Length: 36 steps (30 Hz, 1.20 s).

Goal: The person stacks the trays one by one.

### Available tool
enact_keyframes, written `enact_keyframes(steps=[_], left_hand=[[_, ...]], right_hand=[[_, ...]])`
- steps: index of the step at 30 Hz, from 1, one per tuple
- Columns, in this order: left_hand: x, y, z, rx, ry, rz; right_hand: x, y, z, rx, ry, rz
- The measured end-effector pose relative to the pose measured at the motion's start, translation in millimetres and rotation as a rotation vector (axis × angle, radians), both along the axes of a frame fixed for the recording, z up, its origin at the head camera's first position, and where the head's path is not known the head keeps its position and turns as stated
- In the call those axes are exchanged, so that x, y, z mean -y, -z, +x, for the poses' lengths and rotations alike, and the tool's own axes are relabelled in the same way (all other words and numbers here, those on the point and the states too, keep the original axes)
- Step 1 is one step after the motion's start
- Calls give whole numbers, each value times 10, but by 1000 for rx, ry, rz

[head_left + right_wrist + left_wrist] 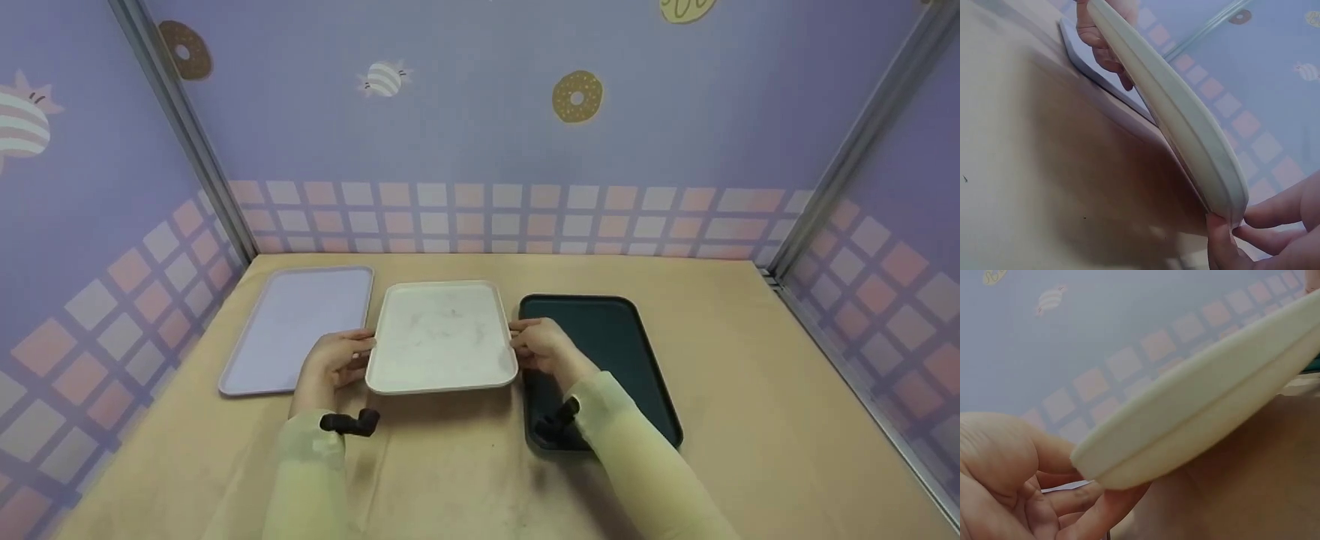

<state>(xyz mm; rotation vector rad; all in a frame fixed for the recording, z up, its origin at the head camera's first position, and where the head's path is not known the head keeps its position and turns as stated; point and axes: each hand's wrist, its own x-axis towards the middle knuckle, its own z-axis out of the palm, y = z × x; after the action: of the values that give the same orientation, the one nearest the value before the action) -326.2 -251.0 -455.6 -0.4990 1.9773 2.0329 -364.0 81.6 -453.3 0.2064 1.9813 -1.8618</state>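
Both hands hold a white rectangular tray point(442, 337) by its two short-side edges, raised above the table with its shadow below. The left hand point(337, 358) pinches the left edge; in the left wrist view its thumb lies at the rim and fingers point(1109, 512) curl beneath. On the opposite edge, the right hand point(545, 345) grips with thumb and fingers, also seen in the right wrist view around the corner of the tray point(1185, 124). Faint grey smudges mark the tray's upper face.
A lilac tray point(300, 322) lies flat on the left of the table, partly behind the left hand. To the right lies a dark green tray point(607, 337), under the right forearm. The table's cloth point(750, 420) is beige. Patterned walls point(480, 135) stand behind and at both sides.
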Motion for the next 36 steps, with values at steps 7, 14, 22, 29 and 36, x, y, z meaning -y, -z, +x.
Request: enact_keyframes(steps=[7,14,22,29,36], left_hand=[[5,-6,47,-25,-2,38],[-36,-3,55,-46,-1,44],[-149,-20,56,-81,-7,69],[-304,-35,84,-96,-28,77],[-470,-19,94,-102,-20,53]], right_hand=[[-96,-2,40,-16,-5,-64],[-172,-34,71,-41,-17,-67],[-306,-55,94,-66,-31,-70],[-452,-74,125,-97,-46,-52],[-650,-52,174,-132,-38,-32]])
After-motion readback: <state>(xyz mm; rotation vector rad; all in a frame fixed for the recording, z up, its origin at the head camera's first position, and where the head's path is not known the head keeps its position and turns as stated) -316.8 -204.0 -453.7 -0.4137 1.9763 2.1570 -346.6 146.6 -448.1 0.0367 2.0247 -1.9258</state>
